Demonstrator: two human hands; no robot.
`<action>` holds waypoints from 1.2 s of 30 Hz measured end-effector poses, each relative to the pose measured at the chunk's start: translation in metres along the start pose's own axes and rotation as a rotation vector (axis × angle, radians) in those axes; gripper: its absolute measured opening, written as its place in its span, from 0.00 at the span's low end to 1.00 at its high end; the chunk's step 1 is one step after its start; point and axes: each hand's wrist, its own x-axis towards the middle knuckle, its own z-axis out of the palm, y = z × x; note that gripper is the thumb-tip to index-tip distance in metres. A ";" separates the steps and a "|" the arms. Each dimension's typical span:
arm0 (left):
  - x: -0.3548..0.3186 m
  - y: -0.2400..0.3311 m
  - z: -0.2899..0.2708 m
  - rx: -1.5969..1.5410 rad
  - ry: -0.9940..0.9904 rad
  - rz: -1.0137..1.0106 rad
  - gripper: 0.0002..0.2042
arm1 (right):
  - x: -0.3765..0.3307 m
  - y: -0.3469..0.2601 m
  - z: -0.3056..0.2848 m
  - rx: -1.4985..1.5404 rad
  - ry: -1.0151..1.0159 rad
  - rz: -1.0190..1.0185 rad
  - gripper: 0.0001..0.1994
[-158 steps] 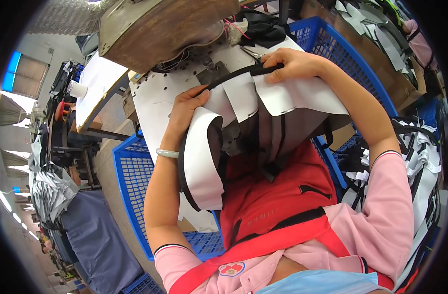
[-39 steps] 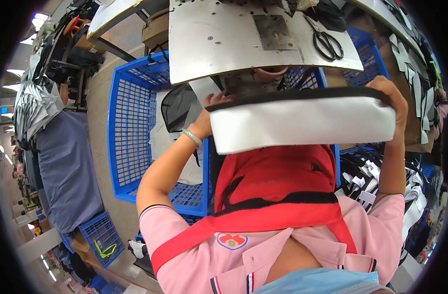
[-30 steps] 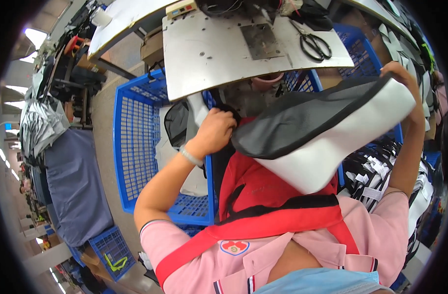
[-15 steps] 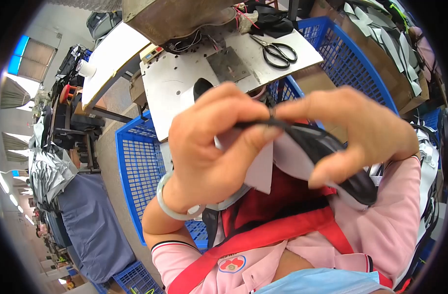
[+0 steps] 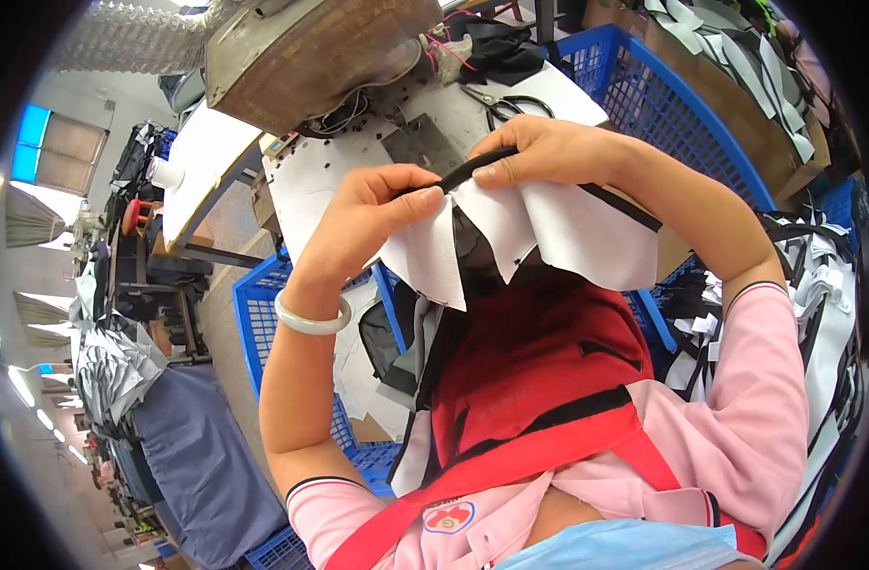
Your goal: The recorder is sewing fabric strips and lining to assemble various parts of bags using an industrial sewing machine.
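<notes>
Between my two hands, a black edging strip [image 5: 477,169] is stretched out, with white fabric panels [image 5: 596,237] hanging from it. The panels come to pointed lower corners, with a gap between them. My left hand [image 5: 382,217] pinches the left part of the strip between thumb and fingers. Thumb and fingers of my right hand [image 5: 544,152] are closed on the strip further right. The piece is held up over my red apron [image 5: 539,370], close to the table's near edge.
Ahead, a worn metal machine [image 5: 311,62] stands over a white worktable [image 5: 330,185], with black-handled scissors [image 5: 496,106] on it. Blue plastic baskets stand at the far right [image 5: 667,114] and left [image 5: 254,328]. White and black strips [image 5: 814,294] are heaped at my right.
My hands have moved apart and farther from my body, toward the table. The piece, bunched and twisted before, now hangs spread with its white side showing.
</notes>
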 end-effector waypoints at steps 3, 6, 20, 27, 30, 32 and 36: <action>0.006 -0.008 -0.005 0.072 0.063 -0.004 0.10 | 0.013 0.005 -0.001 -0.033 -0.013 0.061 0.17; 0.017 -0.019 -0.010 0.064 0.153 -0.054 0.10 | 0.030 0.014 -0.003 0.009 -0.015 0.115 0.18; 0.033 -0.045 -0.035 -0.154 0.073 -0.127 0.10 | 0.063 0.011 0.002 -0.414 0.072 -0.098 0.17; 0.039 -0.050 -0.040 -0.190 0.056 -0.141 0.10 | 0.074 0.017 -0.009 -0.250 -0.059 0.040 0.18; 0.041 -0.052 -0.041 -0.209 0.036 -0.149 0.09 | 0.074 0.020 -0.012 -0.194 -0.080 0.084 0.18; 0.043 -0.055 -0.040 -0.237 0.053 -0.130 0.09 | 0.074 0.021 -0.014 -0.247 -0.097 0.108 0.19; 0.044 -0.059 -0.039 -0.229 0.049 -0.132 0.09 | 0.073 0.024 -0.016 -0.264 -0.112 0.104 0.21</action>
